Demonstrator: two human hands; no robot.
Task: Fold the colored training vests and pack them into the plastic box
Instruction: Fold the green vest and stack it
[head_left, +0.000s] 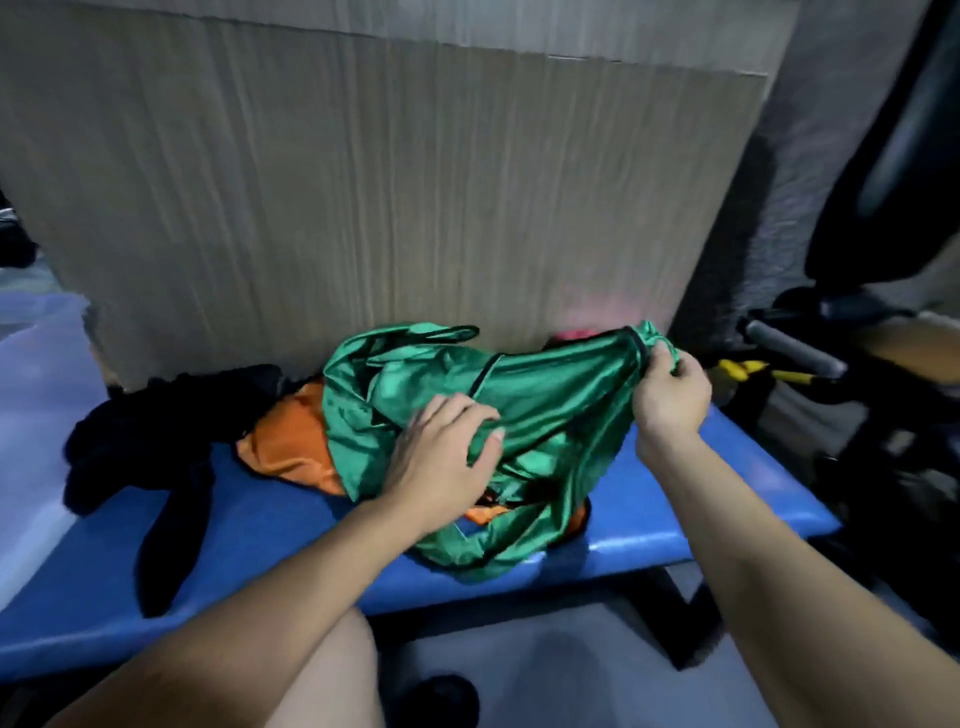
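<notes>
A shiny green vest (545, 395) with black trim lies bunched on the blue bench (291, 540). My right hand (670, 389) pinches its upper right edge and lifts it off the bench. My left hand (441, 447) grips a fold in the vest's middle. Under the green one lies an orange vest (291, 447), partly covered. A black vest (145, 452) sprawls to the left, one strap trailing toward the front edge. A bit of pink cloth (574, 333) peeks out behind the green vest. The translucent plastic box (36, 395) stands at the far left, cut off by the frame.
A big cardboard sheet (363, 182) stands upright right behind the bench. To the right are a grey padded bar (789, 345), a yellow-handled thing (748, 370) and a dark frame. My bare knee (322, 675) is at the bottom, by the bench's front edge.
</notes>
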